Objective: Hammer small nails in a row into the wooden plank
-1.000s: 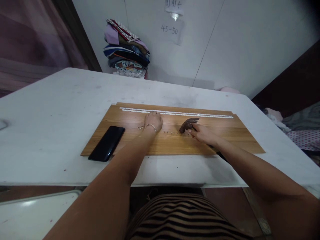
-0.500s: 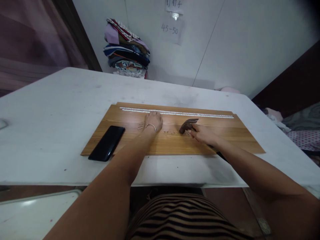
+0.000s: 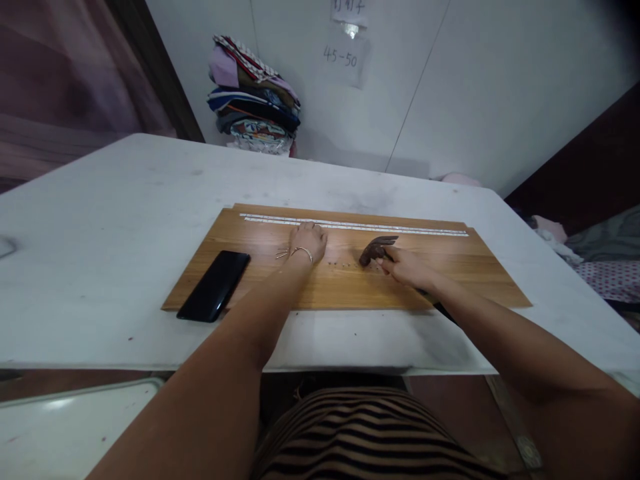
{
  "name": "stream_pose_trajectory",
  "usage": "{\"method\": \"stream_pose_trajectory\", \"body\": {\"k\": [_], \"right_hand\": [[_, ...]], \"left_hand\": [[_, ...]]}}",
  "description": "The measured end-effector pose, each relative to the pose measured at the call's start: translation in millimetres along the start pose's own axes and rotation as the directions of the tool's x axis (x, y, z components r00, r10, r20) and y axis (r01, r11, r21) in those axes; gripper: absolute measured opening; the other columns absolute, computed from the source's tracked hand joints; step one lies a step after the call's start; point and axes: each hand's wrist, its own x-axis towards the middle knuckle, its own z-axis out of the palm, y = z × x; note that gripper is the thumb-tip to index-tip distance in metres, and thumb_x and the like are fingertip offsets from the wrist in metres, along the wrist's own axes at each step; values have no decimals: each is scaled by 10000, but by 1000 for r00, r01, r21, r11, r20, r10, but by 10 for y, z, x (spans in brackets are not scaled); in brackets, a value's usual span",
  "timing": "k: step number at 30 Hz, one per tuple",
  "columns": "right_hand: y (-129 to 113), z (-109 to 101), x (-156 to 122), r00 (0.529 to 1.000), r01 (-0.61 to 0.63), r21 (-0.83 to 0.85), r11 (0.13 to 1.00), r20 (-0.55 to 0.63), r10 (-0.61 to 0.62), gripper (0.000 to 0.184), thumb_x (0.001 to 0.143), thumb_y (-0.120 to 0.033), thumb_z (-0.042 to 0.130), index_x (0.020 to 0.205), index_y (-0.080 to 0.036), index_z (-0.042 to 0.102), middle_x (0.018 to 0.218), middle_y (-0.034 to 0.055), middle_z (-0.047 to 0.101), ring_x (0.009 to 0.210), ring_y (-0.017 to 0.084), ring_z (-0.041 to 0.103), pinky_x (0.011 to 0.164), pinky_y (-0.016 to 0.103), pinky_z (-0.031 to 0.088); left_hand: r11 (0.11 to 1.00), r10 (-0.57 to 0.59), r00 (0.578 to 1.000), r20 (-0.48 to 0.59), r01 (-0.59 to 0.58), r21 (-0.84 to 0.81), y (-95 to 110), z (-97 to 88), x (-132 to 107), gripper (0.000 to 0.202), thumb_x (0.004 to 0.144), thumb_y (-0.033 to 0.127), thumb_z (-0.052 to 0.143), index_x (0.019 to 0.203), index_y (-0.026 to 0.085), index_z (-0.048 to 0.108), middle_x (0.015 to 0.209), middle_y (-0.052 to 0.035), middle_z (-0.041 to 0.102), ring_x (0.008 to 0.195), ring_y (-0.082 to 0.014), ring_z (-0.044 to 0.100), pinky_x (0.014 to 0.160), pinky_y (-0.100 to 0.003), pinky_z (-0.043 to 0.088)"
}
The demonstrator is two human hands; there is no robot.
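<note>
Right hand has a solid grip on a dark brown metal claw hammer, head down by the flat brown wooden board on the white tabletop. Left hand rests on the board, can't tell if it's pinching anything, thin metal nails right beside it.

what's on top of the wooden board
On the wooden board: a black phone, two white marked strips, loose nails and a row of tiny specks. The left hand, right hand and hammer hide whatever is beneath them.
</note>
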Motion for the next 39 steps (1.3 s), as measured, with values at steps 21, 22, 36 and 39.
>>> {"method": "stream_pose_trajectory", "body": {"k": [21, 22, 36, 39], "right_hand": [[-22, -9, -18, 999, -19, -4, 1000, 26, 19, 196, 897, -209, 531, 1014, -157, 680, 703, 29, 632, 604, 153, 543, 598, 269, 441], [-33, -11, -21, 1000, -13, -2, 1000, 26, 13, 198, 895, -204, 533, 1017, -161, 683, 702, 28, 633, 604, 154, 543, 600, 270, 443], [12, 10, -5, 1000, 12, 23, 1000, 6, -12, 205, 896, -216, 550, 1035, -167, 693, 701, 25, 632, 624, 162, 555, 623, 277, 457], [-3, 8, -11, 1000, -5, 22, 1000, -4, 5, 202, 895, -216, 548, 1028, -168, 692, 713, 27, 639, 621, 159, 553, 623, 274, 452]], "left_hand": [[1000, -10, 999, -42, 10, 17, -6, 33, 15, 375, 1016, 320, 322, 1158, 170, 635, 1248, -158, 634, 1221, -298, 530, 992, -422, 404], [1000, -9, 999, -40, 10, 11, -7, 34, 18, 372, 1016, 313, 320, 1156, 168, 633, 1247, -160, 633, 1222, -298, 531, 990, -420, 405], [998, 26, 1000, -15, -25, 56, 3, -5, 13, 431, 1035, 310, 279, 1117, 153, 671, 1206, -157, 640, 1174, -277, 545, 964, -389, 416], [998, 37, 999, -3, -37, 44, -3, -12, 10, 446, 1036, 331, 288, 1056, 174, 705, 1188, -142, 643, 1172, -277, 539, 959, -387, 412]]}}
